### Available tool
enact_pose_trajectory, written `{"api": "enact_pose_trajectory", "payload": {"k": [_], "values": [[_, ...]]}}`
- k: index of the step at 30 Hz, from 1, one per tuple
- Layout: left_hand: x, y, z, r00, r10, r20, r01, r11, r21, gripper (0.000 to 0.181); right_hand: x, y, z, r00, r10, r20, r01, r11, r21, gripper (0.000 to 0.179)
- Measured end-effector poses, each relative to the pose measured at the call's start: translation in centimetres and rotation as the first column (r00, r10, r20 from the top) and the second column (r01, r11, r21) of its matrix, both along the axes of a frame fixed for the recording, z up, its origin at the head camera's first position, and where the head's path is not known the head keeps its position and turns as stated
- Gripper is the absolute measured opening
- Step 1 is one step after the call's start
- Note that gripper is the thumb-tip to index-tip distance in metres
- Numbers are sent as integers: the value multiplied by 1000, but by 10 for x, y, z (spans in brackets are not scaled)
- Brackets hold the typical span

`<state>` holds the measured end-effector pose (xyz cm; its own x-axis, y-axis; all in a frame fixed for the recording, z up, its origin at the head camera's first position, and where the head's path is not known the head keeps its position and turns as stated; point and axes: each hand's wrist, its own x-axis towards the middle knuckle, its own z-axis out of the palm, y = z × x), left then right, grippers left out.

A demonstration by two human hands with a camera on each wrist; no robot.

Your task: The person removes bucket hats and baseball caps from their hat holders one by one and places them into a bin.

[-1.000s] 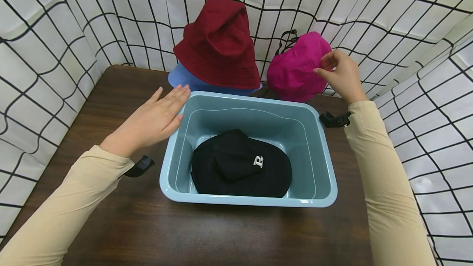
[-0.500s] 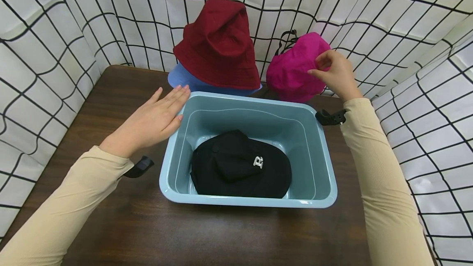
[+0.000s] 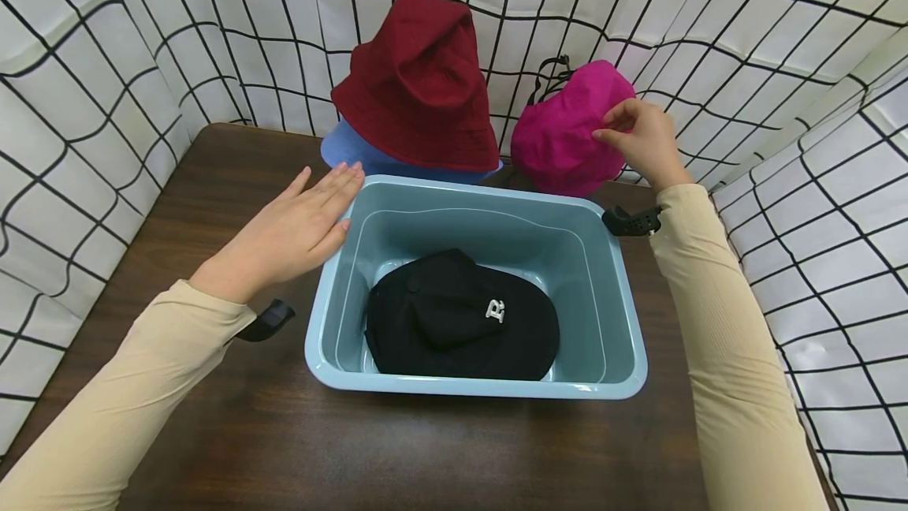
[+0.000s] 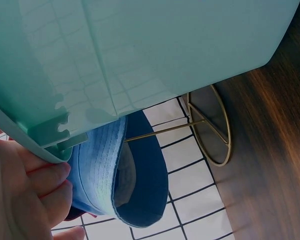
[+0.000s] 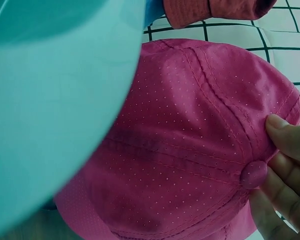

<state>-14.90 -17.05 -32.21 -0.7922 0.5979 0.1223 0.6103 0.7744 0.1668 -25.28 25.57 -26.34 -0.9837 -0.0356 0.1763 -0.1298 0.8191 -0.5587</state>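
Note:
A pale blue plastic tub (image 3: 475, 389) stands on the table, with a black cap (image 3: 454, 322) bearing a white letter lying inside it. My left hand (image 3: 284, 235), fingers straight, rests against the tub's left rim near the far corner. Behind the tub on the right is a magenta baseball cap (image 3: 567, 128). My right hand (image 3: 645, 140) pinches its crown between thumb and fingers, close around the top button (image 5: 253, 174). In the right wrist view, the pale tub wall (image 5: 55, 110) covers part of that cap.
A dark red bucket hat (image 3: 426, 85) sits stacked over a blue hat (image 3: 369, 150) behind the tub. In the left wrist view, a brass-coloured wire stand (image 4: 212, 125) shows beneath the blue hat. White walls with black grid wire (image 3: 284, 38) enclose the brown wooden table (image 3: 355, 448).
My right hand has shifted slightly left, further onto the magenta cap's crown, its fingers drawing together there. The left hand stays at the tub's rim.

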Motion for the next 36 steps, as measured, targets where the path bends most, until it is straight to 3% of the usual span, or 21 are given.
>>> {"api": "enact_pose_trajectory", "payload": {"k": [10, 16, 25, 36], "values": [[1, -1, -1, 1000, -3, -1, 3, 1000, 3, 61, -1, 1, -3, 998, 16, -62, -17, 1000, -13, 19], [2, -1, 0, 1000, 0, 4, 0, 1000, 5, 61, 1, 0, -1, 991, -52, -122, 44, 997, -62, 19], [2, -2, 0, 1000, -1, 1, 0, 1000, 9, 61, -1, 2, 0, 980, -132, -150, 110, 983, -145, 13], [1, -2, 0, 1000, 2, 4, -2, 1000, 8, 61, -5, 3, 1, 978, -119, -173, 81, 973, -215, 14]]}}
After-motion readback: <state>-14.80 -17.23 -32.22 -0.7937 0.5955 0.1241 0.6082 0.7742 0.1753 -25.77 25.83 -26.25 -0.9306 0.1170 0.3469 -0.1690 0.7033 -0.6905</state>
